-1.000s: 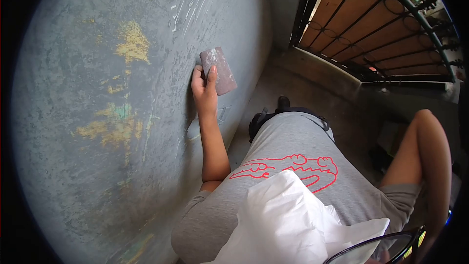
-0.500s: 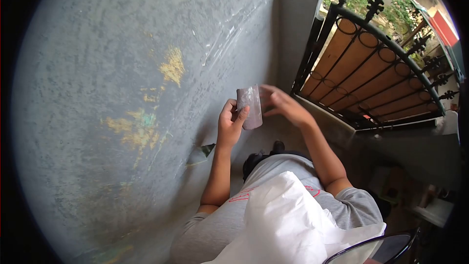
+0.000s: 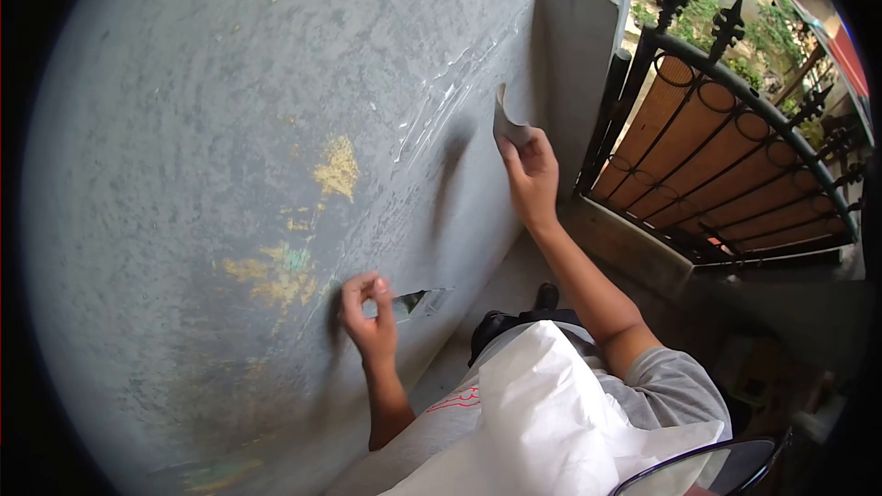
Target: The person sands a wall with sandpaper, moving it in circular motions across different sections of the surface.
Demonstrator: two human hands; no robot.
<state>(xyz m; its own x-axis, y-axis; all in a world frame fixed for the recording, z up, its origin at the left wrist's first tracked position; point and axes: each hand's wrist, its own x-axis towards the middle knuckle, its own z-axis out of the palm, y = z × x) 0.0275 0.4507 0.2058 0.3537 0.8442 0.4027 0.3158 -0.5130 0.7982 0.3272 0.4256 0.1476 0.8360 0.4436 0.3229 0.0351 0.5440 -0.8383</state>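
Note:
My right hand (image 3: 535, 170) pinches a bent piece of sandpaper (image 3: 508, 119) by its lower end, between thumb and fingers. The sheet is grey-brown, and its free end curves upward beside the wall, close to the corner. Lower left, my left hand (image 3: 367, 312) is raised against the view of the grey wall (image 3: 230, 129), its fingers curled and the thumb tip meeting them in a loose ring. Nothing shows in it. Just right of those fingers is a dark, triangular opening (image 3: 413, 301) low in the wall.
Yellow paint patches (image 3: 337, 168) and shiny scraped streaks (image 3: 432, 101) mark the wall. A grey pillar (image 3: 579, 64) stands at its end, beside a black iron gate (image 3: 726, 147) with spiked tops. A white cloth (image 3: 542, 395) hangs in front of my chest.
The sandpaper has passed from my left hand to my right, which has risen toward the wall with it. My left hand has dropped down and to the left, its fingers curled.

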